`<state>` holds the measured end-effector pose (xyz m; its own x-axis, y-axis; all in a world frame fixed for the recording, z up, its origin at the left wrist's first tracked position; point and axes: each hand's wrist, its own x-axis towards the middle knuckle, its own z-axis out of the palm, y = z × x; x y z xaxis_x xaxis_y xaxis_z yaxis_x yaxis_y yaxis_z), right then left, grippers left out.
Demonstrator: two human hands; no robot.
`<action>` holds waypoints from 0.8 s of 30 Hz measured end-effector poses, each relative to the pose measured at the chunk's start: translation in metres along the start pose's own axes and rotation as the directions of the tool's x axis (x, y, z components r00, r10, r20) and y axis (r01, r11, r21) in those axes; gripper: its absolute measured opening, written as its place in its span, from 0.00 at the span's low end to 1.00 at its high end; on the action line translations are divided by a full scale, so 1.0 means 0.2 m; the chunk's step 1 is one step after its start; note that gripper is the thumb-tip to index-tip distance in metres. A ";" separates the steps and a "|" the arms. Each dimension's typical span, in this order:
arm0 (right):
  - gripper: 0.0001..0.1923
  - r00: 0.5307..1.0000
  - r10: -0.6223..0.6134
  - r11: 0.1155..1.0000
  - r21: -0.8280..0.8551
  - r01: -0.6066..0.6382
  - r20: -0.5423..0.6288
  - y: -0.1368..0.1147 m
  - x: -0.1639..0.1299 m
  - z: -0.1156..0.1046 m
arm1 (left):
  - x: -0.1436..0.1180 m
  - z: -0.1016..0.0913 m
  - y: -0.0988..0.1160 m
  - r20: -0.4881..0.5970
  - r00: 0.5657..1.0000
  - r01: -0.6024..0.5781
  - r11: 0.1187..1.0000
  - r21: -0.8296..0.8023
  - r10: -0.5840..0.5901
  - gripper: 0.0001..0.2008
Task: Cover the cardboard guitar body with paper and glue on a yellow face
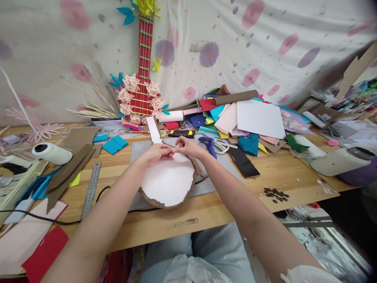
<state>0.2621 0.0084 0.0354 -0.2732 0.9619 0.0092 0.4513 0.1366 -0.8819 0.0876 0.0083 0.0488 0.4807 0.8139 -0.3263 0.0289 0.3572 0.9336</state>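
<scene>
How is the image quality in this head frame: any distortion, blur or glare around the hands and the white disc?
Head view: even, soft light with no harsh shadows; the left hand, right hand and white disc are sharp; wide-angle distortion bends the table edge and stretches the forearms; the corners smear, noticeably near the cup; no glare on the disc.

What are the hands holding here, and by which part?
Both the left hand and right hand pinch the far edge of the round white-faced cardboard piece, where its white neck strip begins.
</scene>
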 end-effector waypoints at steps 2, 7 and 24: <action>0.24 1.000 -0.007 1.000 -0.005 0.007 -0.011 0.01 0.00 -0.01 | 0.00 0.03 -0.01 -0.067 0.997 -0.041 0.998 0.046 0.044 0.06; 0.21 0.998 0.001 1.000 -0.008 -0.001 -0.061 0.02 -0.01 -0.01 | 0.00 0.08 -0.04 -0.227 0.961 -0.104 0.969 0.222 0.156 0.06; 0.07 0.997 0.002 0.996 0.089 0.004 -0.077 0.18 -0.14 -0.10 | -0.11 -0.30 -0.02 -0.396 0.824 -0.110 0.800 0.590 0.406 0.14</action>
<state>0.3031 -0.0093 0.0123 -0.2063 0.9775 0.0432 0.3728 0.1194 -0.9202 0.0257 0.0170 0.0438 0.0607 0.9968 0.0512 0.4869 -0.0743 0.8703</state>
